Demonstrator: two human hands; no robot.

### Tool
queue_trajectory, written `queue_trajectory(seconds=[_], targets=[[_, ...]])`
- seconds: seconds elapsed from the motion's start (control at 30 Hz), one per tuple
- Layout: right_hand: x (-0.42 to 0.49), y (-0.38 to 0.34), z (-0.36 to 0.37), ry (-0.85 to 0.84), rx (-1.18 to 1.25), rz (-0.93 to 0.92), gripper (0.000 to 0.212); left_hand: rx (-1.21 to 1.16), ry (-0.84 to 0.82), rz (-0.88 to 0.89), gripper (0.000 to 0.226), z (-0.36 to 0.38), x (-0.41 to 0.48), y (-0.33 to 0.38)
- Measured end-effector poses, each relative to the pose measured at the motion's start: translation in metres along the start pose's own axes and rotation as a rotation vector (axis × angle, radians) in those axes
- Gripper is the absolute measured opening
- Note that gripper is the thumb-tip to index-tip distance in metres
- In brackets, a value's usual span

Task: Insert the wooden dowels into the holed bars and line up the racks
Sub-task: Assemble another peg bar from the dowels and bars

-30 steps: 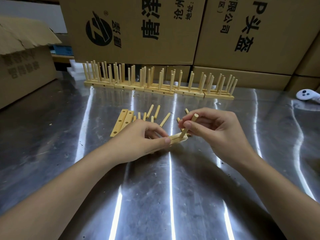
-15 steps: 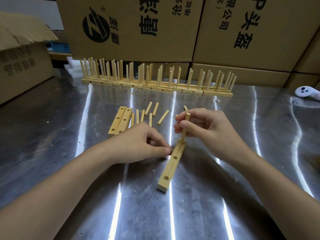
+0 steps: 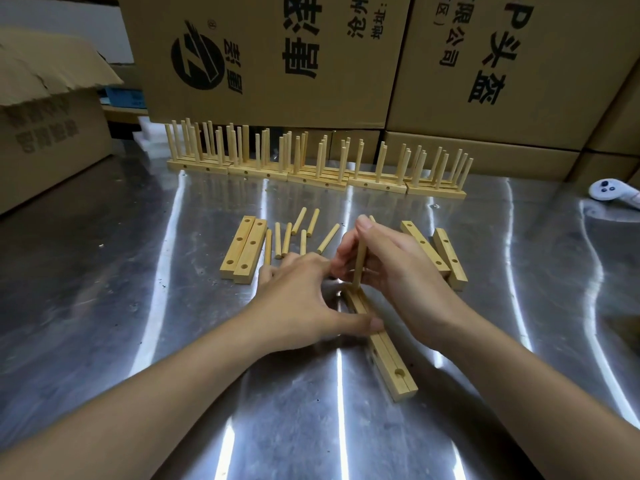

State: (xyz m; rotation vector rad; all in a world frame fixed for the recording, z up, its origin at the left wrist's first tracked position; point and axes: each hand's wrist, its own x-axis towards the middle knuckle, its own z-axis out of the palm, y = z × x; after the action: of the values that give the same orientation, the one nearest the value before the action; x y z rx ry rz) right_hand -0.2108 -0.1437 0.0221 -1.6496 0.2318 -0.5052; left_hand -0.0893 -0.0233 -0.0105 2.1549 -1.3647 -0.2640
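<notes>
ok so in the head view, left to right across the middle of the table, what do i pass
pair of holed bars, loose dowels, upright dowel pinched by the right hand, two more holed bars, white controller

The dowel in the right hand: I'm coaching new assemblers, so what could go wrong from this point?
1. The dowel stands slightly tilted at the far-end hole of the bar. If the right hand pushes it askew, it might jam or sit crooked.
2. The thumb of the left hand presses on the bar. On the smooth metal table the bar could slide under the push.
</notes>
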Motion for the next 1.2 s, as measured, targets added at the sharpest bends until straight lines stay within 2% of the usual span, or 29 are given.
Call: queue_trajectory(seconds=[0.13,0.23,0.33,0.5,0.57,0.67,0.87,1.2], targets=[[0.009,-0.002,0.006,0.036,0.046,0.006,0.040,-0.022,0.007,-0.052,0.076,0.000,0.001,0.002],[0.018,0.003,0.011,0.062,0.043,0.021,0.049,-0.011,0.019,-0.074,0.084,0.002,0.000,0.003],[0.025,0.009,0.013,0.091,-0.031,-0.009,0.058,-0.035,0.027,-0.093,0.079,0.002,0.000,0.005],[0.029,0.016,0.005,0.091,0.141,0.006,0.055,-0.002,0.036,-0.106,0.089,0.004,0.002,0.003],[0.030,0.019,0.003,0.073,0.112,-0.006,0.054,-0.005,0.026,-0.106,0.090,0.004,0.002,0.003],[0.030,0.020,0.007,0.055,0.010,-0.035,0.054,-0.004,0.012,-0.105,0.089,0.004,0.003,0.003],[0.030,0.019,0.008,0.051,0.012,-0.041,0.056,-0.026,0.044,-0.093,0.067,0.003,0.003,0.004],[0.031,0.023,0.007,0.051,0.065,-0.059,0.058,-0.016,0.036,-0.109,0.070,0.002,0.004,0.005]])
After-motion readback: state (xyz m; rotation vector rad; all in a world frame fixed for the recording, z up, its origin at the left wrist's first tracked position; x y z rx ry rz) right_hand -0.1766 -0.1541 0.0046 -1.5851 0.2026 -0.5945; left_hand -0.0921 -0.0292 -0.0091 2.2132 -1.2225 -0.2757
